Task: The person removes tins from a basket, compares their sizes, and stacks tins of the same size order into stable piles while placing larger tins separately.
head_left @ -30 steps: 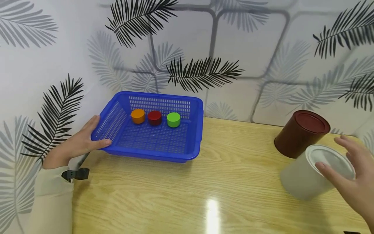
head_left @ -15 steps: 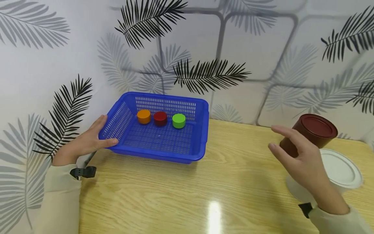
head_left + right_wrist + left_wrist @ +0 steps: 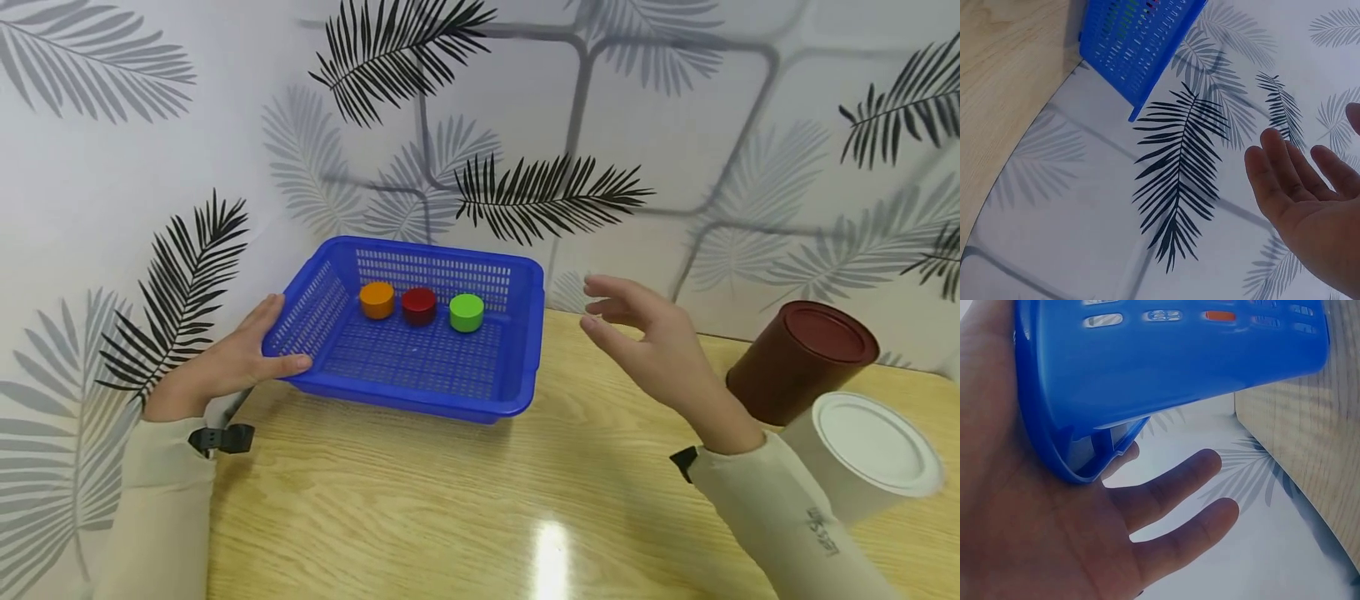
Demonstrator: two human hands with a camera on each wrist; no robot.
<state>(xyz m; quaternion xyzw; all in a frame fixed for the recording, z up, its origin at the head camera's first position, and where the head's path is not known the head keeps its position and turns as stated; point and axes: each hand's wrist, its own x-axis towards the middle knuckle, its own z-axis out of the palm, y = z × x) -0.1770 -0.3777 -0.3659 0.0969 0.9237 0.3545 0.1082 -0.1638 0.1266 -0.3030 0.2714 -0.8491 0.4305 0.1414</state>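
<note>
While its long axis runs sideways, right end slightly nearer us, the blue basket [image 3: 405, 401] lies toward the left rear of the tabletop [image 3: 375, 517]. Inside stand an orange cylinder [image 3: 377, 301], red cylinder [image 3: 418, 307] and green cylinder [image 3: 467, 313]. Our left hand [image 3: 234, 360], spread wide, touches the basket's front left corner. Our right hand [image 3: 652, 342], thumb and fingers apart, empty, has swung leftward from the white can [image 3: 862, 454] and maroon can [image 3: 802, 362].

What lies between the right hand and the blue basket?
No object: in the head view, only patterned wall and bare wooden tabletop show between the right hand and the blue basket.
</note>
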